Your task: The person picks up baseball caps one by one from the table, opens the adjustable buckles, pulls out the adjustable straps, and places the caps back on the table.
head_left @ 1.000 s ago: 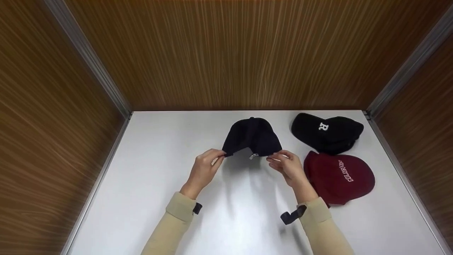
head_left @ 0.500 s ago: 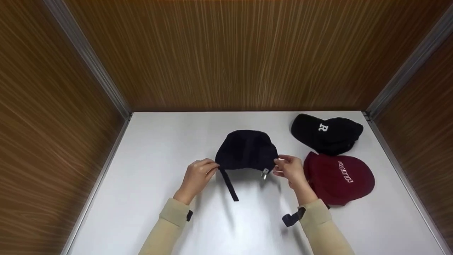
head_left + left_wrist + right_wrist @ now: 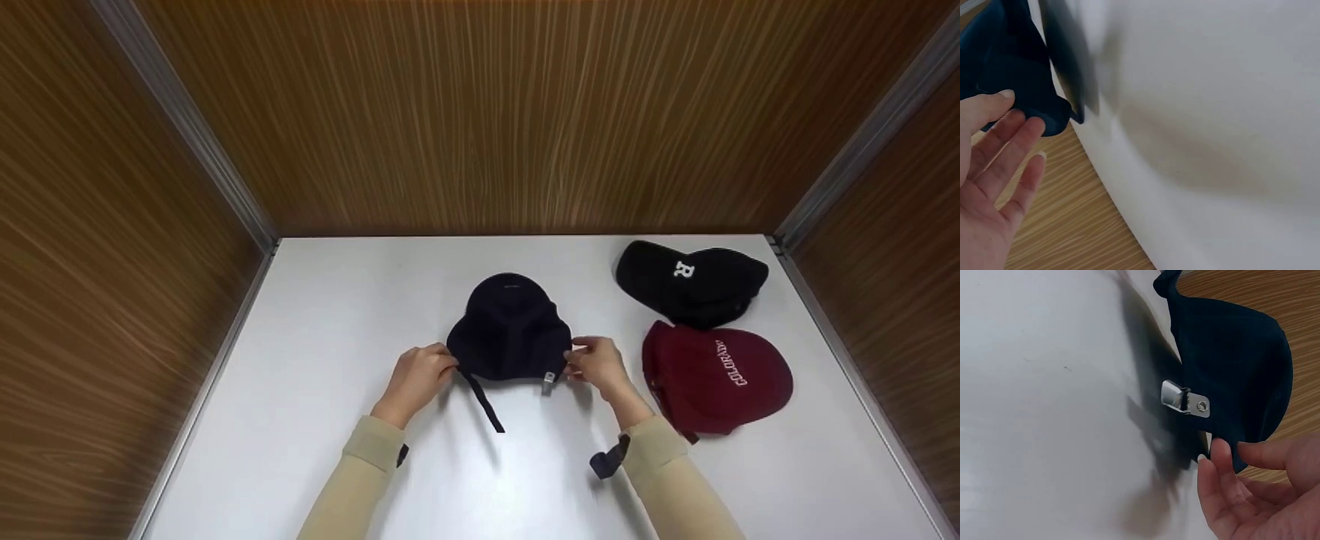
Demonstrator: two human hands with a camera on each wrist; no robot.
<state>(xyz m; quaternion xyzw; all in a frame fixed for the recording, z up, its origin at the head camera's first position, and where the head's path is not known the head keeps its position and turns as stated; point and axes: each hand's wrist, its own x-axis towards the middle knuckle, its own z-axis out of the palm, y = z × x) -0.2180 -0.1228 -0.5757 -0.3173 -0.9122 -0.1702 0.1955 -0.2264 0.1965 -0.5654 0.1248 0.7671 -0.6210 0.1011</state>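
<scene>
While wood-grain panels (image 3: 480, 112) back a white counter (image 3: 330, 300), left hand (image 3: 420, 373) and right hand (image 3: 600, 366) pinch the navy cap (image 3: 514, 330) by its edge, center of head frame. Cap's cropped in both wrist views; sleeves (image 3: 358, 469) run off bottom. Tiny mark on navy cap unreadable. Black cap (image 3: 716, 281), right side: "R". Maroon cap (image 3: 697, 375) below: "COLORADO".

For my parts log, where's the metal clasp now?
In the head view, the metal clasp sits on the lower right edge of the navy cap, just left of the right hand.
</scene>
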